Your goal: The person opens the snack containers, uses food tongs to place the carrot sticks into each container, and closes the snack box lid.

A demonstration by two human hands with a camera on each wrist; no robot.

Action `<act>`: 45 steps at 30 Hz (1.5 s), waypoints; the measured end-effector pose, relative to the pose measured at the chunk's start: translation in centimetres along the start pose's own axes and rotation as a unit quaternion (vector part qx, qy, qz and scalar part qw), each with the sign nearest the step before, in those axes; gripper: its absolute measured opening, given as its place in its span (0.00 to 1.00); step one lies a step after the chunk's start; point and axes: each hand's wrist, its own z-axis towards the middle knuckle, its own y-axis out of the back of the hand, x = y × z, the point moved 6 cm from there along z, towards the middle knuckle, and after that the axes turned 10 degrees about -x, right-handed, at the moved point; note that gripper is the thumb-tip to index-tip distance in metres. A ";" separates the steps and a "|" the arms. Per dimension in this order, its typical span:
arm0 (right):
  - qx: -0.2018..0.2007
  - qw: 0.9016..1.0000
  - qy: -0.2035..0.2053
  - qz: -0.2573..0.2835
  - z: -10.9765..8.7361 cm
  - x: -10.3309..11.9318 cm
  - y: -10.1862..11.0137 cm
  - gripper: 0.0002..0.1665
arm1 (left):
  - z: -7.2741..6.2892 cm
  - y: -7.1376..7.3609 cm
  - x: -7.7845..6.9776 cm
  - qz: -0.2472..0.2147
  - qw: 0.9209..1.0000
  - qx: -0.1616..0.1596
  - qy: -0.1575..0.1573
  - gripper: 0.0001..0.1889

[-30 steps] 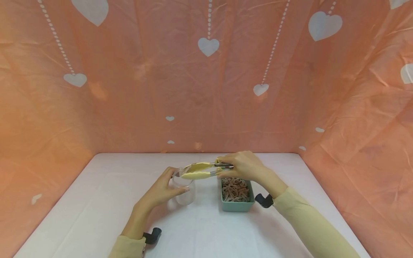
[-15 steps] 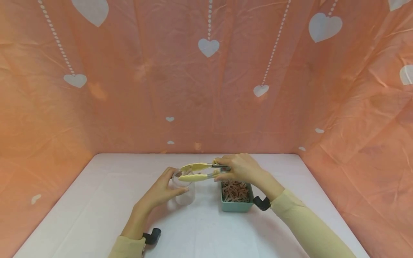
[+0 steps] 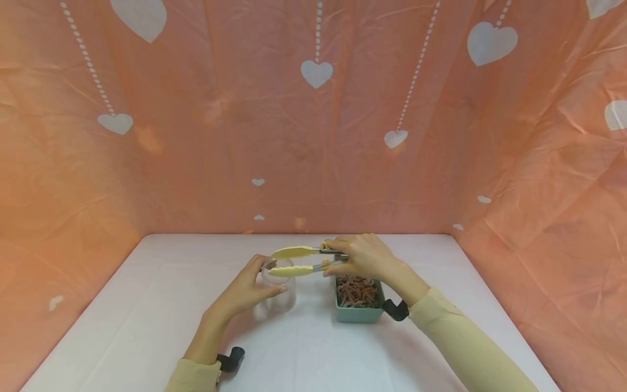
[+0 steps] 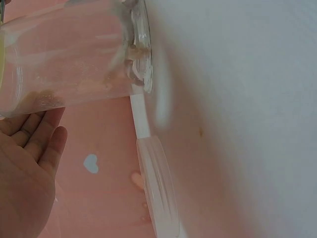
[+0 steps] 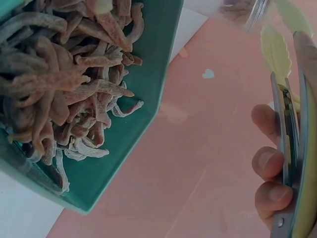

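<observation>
Currently, the left hand [image 3: 247, 288] keeps its grip round a clear jar [image 3: 283, 300], thumb at the front, which stands roughly upright on the white surface [image 3: 313, 354]. The right hand [image 3: 367, 257] has its grip round metal tongs [image 3: 296, 270], whose 2 yellow tips are spread apart over the jar's mouth. Some brown bits show low inside the jar. Near it, below the right hand, a green container [image 3: 360, 316] holds a heap of brown strips [image 3: 357, 292]. An orange backdrop [image 3: 284, 147] with white hearts rises behind.
</observation>
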 end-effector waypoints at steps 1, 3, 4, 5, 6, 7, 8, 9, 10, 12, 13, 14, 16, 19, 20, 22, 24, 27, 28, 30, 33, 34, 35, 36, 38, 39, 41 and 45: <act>0.001 1.000 -0.001 0.000 0.0 0.0 0.0 0.36 | 0.0 0.0 0.0 -0.002 1.000 0.001 0.004 0.35; 0.003 1.000 -0.004 0.001 -0.1 -0.1 0.1 0.37 | 0.0 -0.1 0.1 -0.004 1.000 0.003 0.010 0.36; 0.003 1.000 -0.005 0.001 -0.2 -0.1 0.1 0.36 | 0.0 -0.2 0.1 -0.003 1.000 0.004 0.012 0.36; 0.003 1.000 -0.007 0.000 -0.3 -0.2 0.2 0.36 | 0.0 -0.2 0.2 -0.003 1.000 0.005 0.013 0.36; 0.004 1.000 -0.009 0.000 -0.5 -0.2 0.3 0.37 | 0.0 -0.2 0.2 -0.003 1.000 0.005 0.013 0.36; 0.004 1.000 -0.011 -0.002 -0.6 -0.3 0.3 0.37 | 0.0 -0.2 0.2 -0.003 1.000 0.006 0.014 0.37; 0.004 1.000 -0.013 -0.005 -0.8 -0.4 0.4 0.37 | 0.0 -0.2 0.2 -0.004 1.000 0.006 0.015 0.36; 0.005 1.000 -0.017 -0.008 -0.9 -0.5 0.5 0.37 | 0.0 -0.2 0.2 -0.005 1.000 0.006 0.015 0.36; 0.006 1.000 -0.021 -0.011 -1.2 -0.6 0.6 0.37 | -0.1 -0.2 0.2 -0.006 1.000 0.006 0.014 0.36; 0.009 0.999 -0.033 -0.012 -1.6 -1.0 0.9 0.37 | -0.1 -0.1 0.1 -0.008 1.000 0.004 0.013 0.36; 0.013 0.999 -0.042 -0.013 -1.8 -1.2 1.0 0.36 | -0.1 -0.1 0.1 -0.008 1.000 0.003 0.012 0.35; 0.015 0.999 -0.050 -0.011 -2.1 -1.3 1.1 0.36 | -0.1 -0.1 0.0 -0.008 1.000 0.001 0.009 0.35; 0.020 0.998 -0.066 -0.007 -2.6 -1.7 1.4 0.35 | 0.0 0.0 -0.1 -0.004 1.000 -0.002 0.004 0.33; 0.020 0.996 -0.084 -0.002 -3.6 -2.4 1.9 0.33 | 0.0 0.0 -0.1 -0.005 1.000 -0.004 0.003 0.32; 0.018 0.996 -0.085 -0.001 -3.9 -2.6 2.0 0.33 | 0.0 0.0 -0.1 -0.005 1.000 -0.004 0.002 0.32; 0.014 0.996 -0.090 -0.003 -4.6 -3.1 2.3 0.32 | 0.0 -0.1 -0.1 -0.008 1.000 -0.003 0.002 0.32; 0.009 0.996 -0.091 -0.004 -5.3 -3.5 2.5 0.32 | 0.0 -0.1 0.0 -0.008 1.000 -0.002 0.004 0.32; 0.006 0.996 -0.094 -0.010 -6.2 -4.1 2.9 0.32 | 0.0 -0.1 -0.1 -0.006 1.000 -0.001 0.003 0.33; 0.004 0.995 -0.095 -0.012 -6.5 -4.3 3.0 0.32 | 0.0 -0.1 -0.1 -0.005 1.000 -0.002 0.003 0.33; 0.003 0.995 -0.101 -0.018 -7.1 -4.7 3.3 0.31 | 0.0 -0.1 -0.1 -0.004 1.000 -0.003 0.001 0.33; 0.009 0.993 -0.115 -0.026 -8.0 -5.3 3.8 0.32 | 0.0 -0.1 -0.1 -0.002 1.000 -0.004 -0.003 0.33; 0.013 0.992 -0.120 -0.029 -8.3 -5.6 4.0 0.33 | 0.0 -0.1 -0.1 -0.002 1.000 -0.004 -0.005 0.33; 0.019 0.992 -0.124 -0.032 -8.5 -5.8 4.1 0.33 | 0.0 -0.1 -0.2 -0.001 1.000 -0.005 -0.007 0.33; 0.024 0.991 -0.128 -0.035 -8.8 -6.0 4.3 0.35 | 0.0 0.0 -0.2 -0.001 1.000 -0.005 -0.008 0.33; 0.034 0.990 -0.130 -0.037 -9.2 -6.4 4.6 0.36 | 0.0 0.0 -0.3 0.000 1.000 -0.005 -0.012 0.32; 0.038 0.990 -0.127 -0.039 -9.4 -6.6 4.7 0.37 | 0.0 0.0 -0.3 0.001 1.000 -0.005 -0.012 0.32; 0.042 0.992 -0.115 -0.041 -9.7 -6.9 5.0 0.37 | 0.0 0.0 -0.3 0.000 1.000 -0.005 -0.014 0.31; 0.044 0.994 -0.079 -0.054 -10.1 -7.4 5.6 0.39 | 0.0 -0.1 -0.2 -0.003 1.000 -0.004 -0.012 0.31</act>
